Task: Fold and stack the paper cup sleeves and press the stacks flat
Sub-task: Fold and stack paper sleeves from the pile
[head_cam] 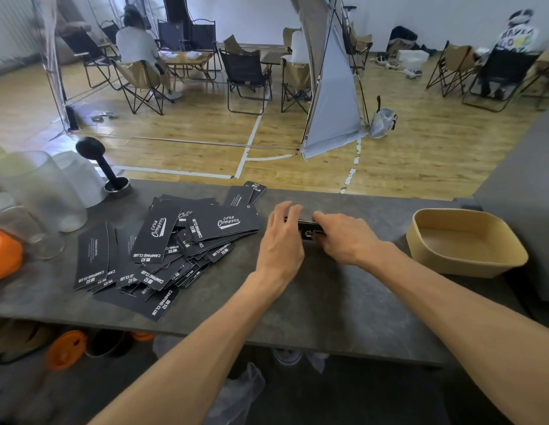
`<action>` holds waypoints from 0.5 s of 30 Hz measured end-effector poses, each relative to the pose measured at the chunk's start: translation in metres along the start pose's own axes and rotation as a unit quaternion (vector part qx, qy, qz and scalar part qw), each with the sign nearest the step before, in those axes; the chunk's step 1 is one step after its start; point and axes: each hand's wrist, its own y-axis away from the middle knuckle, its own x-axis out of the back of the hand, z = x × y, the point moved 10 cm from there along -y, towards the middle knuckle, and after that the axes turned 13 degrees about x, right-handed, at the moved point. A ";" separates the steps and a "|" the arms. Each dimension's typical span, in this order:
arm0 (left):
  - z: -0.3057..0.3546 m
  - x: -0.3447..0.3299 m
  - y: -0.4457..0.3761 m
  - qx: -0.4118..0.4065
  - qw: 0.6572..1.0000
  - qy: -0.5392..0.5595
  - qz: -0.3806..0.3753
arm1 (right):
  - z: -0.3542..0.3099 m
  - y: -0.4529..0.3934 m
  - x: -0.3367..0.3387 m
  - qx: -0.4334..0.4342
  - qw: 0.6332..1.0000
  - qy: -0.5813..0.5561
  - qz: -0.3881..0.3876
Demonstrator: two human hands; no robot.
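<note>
Right now both hands meet over a small stack of sleeves (308, 230) on the grey counter (328, 296): the left hand (280, 237) curls its fingers round the stack's left end, the right hand (340, 236) grips its right end. Left of them lies a loose pile of black sleeves (175, 240). Near the right hand sits a tan tub (469, 256), nothing visible inside. Clear cups (40, 191) stand far left.

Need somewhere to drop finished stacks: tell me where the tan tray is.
The tan tray sits on the grey counter at the right of the head view, just beyond the right hand.
</note>
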 end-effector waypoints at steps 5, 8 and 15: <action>-0.011 -0.003 -0.006 -0.010 0.999 -0.044 -0.007 | -0.004 -0.004 0.001 0.014 1.000 -0.003 0.000; -0.015 -0.007 -0.003 -0.030 0.998 -0.053 -0.031 | -0.006 -0.004 -0.006 0.021 1.000 0.005 0.005; -0.079 0.066 -0.029 0.096 0.985 -0.142 0.001 | -0.006 -0.002 -0.008 0.028 1.000 0.007 -0.011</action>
